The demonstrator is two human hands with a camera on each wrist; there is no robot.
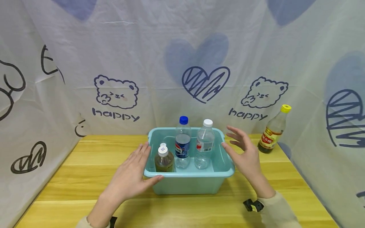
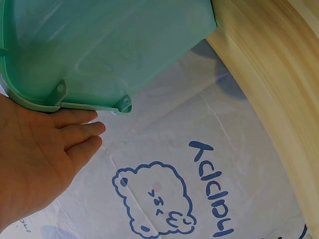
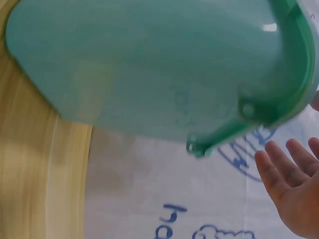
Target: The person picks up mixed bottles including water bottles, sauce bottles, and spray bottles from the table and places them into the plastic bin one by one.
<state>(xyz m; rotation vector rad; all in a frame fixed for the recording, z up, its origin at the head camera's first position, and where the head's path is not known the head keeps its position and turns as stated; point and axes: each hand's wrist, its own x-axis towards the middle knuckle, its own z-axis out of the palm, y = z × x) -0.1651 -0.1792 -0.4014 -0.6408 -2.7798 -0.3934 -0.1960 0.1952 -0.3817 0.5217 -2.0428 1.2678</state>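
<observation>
A light teal plastic tub (image 1: 188,185) stands on the wooden table. Inside it are a dark-liquid bottle with a white cap (image 1: 164,161), a clear Pepsi bottle with a blue cap (image 1: 182,145) and a clear bottle with a white cap (image 1: 204,144). My left hand (image 1: 131,172) rests with straight fingers along the tub's left rim, its thumb over the front edge. On the other side, my right hand (image 1: 243,153) is held beside the right rim, fingers spread. In the right wrist view those fingers (image 3: 284,167) are apart from the tub's wall.
A glass bottle with a yellow cap and dark liquid (image 1: 271,134) stands at the table's back right. Behind the tub hangs a white printed cloth (image 1: 159,63), which also covers both sides. Wooden tabletop (image 1: 94,177) surrounds the tub.
</observation>
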